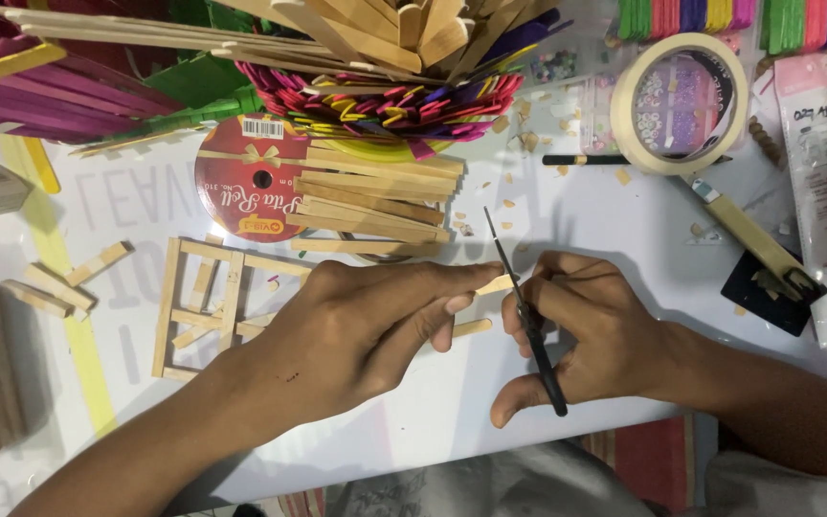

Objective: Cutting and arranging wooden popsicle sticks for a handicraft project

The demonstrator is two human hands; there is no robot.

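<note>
My right hand (591, 330) grips black scissors (526, 311), blades pointing away from me over the white table (576, 215). My left hand (366, 325) pinches a short plain wooden craft stick (496, 284) at its fingertips, held against the scissor blades. Another short stick piece (472, 327) lies just under the left fingers. Left of that hand lies a flat frame glued from plain sticks (205, 302), partly hidden by the wrist.
A stack of plain sticks (375, 201) rests on a red ribbon spool (251, 182). Coloured sticks (385, 101) pile at the back. A masking tape roll (679, 101) and a brush (748, 235) lie right; loose stick offcuts (59, 282) lie left.
</note>
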